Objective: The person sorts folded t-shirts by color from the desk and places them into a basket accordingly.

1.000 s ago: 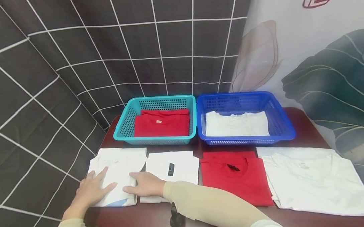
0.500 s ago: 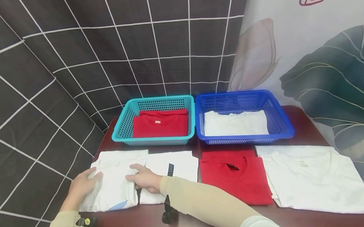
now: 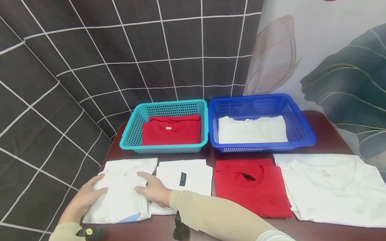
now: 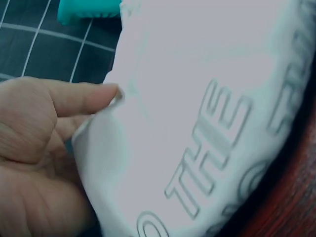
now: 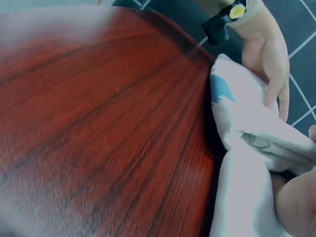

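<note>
A folded white T-shirt (image 3: 122,194) with grey outlined lettering and a blue patch lies at the table's left end. My left hand (image 3: 87,197) pinches its left edge; in the left wrist view the thumb (image 4: 101,96) presses on top, with other fingers behind the cloth. At the opposite edge my right hand (image 3: 155,189) grips the same shirt between thumb and fingers. The right wrist view shows its layered edge (image 5: 261,143) close to that hand (image 5: 298,202), which is mostly out of frame. A second folded white shirt (image 3: 190,173) with a dark label lies beneath the right hand and forearm.
Behind stand a teal basket (image 3: 164,148) with folded red shirts (image 3: 172,133) and a blue basket (image 3: 264,146) with white clothing (image 3: 252,130). A folded red T-shirt (image 3: 253,194) and larger white T-shirts (image 3: 339,193) lie to the right on the dark red table (image 3: 146,237).
My left hand has gone from lying spread over the shirt to holding its left edge, where lettering now shows. The shirt's lower right corner has shifted slightly right. The right hand stays at its edge.
</note>
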